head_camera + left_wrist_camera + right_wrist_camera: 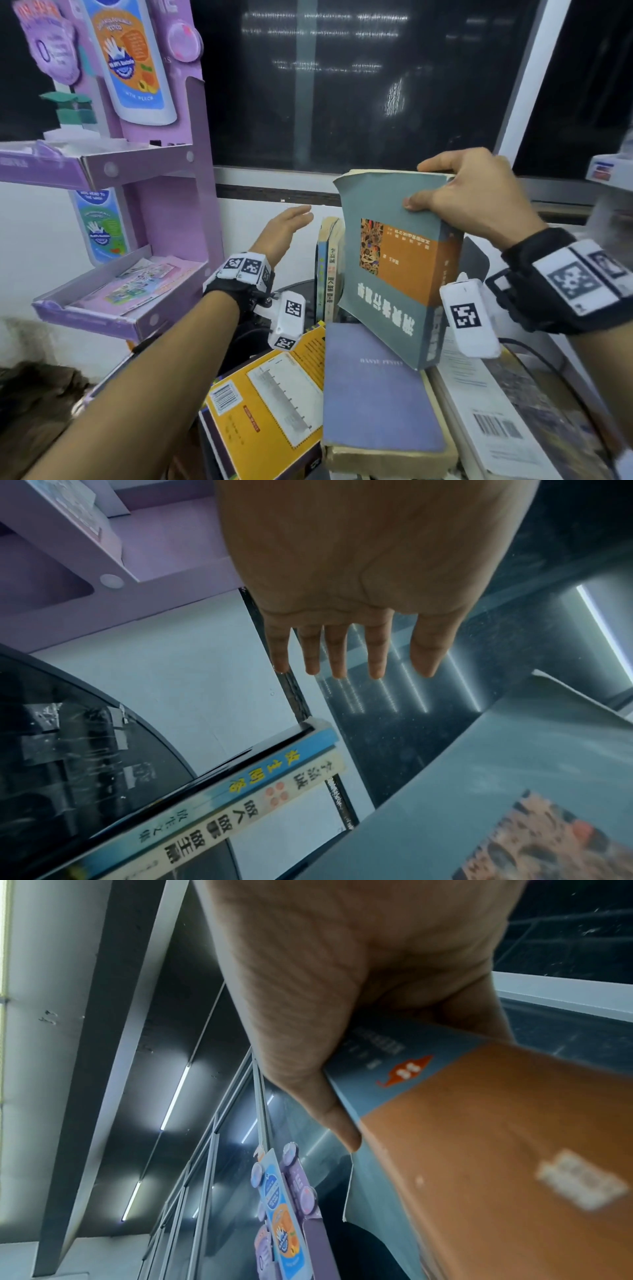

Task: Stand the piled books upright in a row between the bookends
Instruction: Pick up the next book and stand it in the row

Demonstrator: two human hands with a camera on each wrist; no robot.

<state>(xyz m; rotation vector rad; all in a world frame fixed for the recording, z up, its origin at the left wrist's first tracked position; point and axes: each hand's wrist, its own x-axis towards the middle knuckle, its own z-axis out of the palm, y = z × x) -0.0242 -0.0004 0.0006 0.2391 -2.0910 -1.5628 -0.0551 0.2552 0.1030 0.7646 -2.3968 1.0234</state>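
My right hand [455,192] grips the top edge of a thick grey and orange book [397,267], thumb on the front cover, fingers behind it; the book hangs tilted above the pile. The same book [479,1150] fills the right wrist view under my thumb. Two thin books, a blue one [321,270] and a cream one [333,267], stand upright left of it; the left wrist view shows their spines [240,804]. My left hand [287,226] hovers flat with straight fingers [337,653], holding nothing, just left of the standing books. A black bookend [476,257] peeks out behind the held book.
Lying flat below are a purple book [376,390], a yellow book [270,404] and a white-backed book with a barcode [489,421]. A purple cardboard display stand [164,192] rises at the left. A dark window [359,85] runs behind.
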